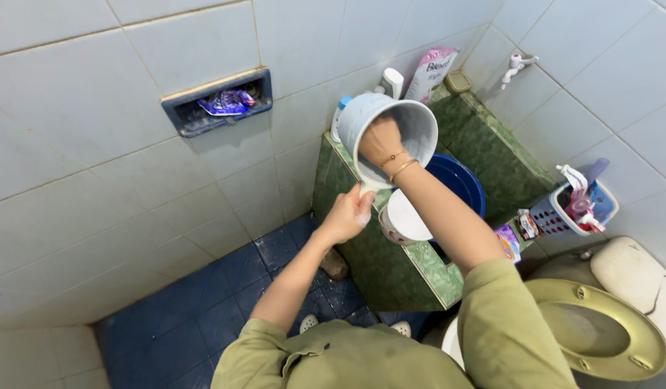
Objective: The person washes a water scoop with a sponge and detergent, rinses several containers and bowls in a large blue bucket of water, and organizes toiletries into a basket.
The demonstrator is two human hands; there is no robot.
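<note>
A pale grey plastic bucket (391,133) with a smooth, matt inside. Glossy off-white ceramic wall tiles (81,187) with grey grout. Dark blue floor tiles (181,317), wet-looking and shiny. A water tank (376,259) clad in mottled green glazed tile. A perforated plastic basket (556,216). Olive cloth sleeves (506,324), matt.

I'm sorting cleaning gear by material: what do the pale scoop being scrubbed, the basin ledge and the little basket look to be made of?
The pale scoop looks like matte moulded plastic, thin-walled and uniformly grey-blue. The basin ledge seems glazed ceramic tile: green, mottled, with grout lines. The little basket appears to be plastic too, with a slotted blue wall and a white rim.
</note>
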